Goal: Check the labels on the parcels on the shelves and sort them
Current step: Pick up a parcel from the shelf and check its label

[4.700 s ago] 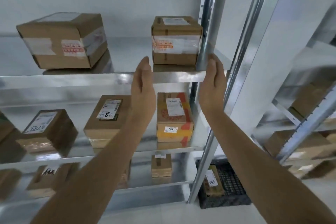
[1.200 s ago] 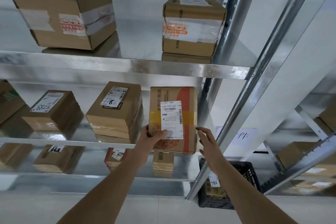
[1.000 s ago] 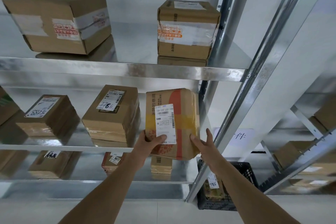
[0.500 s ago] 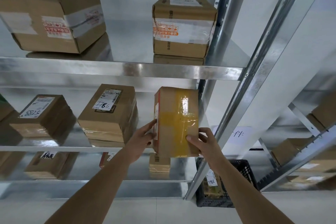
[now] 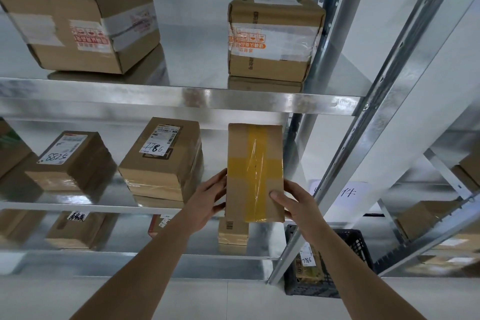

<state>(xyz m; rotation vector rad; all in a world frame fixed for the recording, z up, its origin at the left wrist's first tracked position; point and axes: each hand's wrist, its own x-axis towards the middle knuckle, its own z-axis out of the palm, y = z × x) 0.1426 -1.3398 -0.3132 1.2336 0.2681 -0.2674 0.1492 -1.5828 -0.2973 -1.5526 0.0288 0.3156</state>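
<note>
Parcel held upright in front of the middle shelf, right-hand bay.
The left hand [image 5: 207, 202] and right hand [image 5: 296, 204] grip the lower sides of the yellow-taped parcel [image 5: 254, 171], its top edge just under the upper shelf's front lip [image 5: 181, 97]. Bare shelf lies between the parcel marked 7786 [image 5: 162, 158] and the steel upright [image 5: 335, 169]. On the floor, a black crate [image 5: 355, 247] holds a labelled parcel [image 5: 307, 265].
</note>
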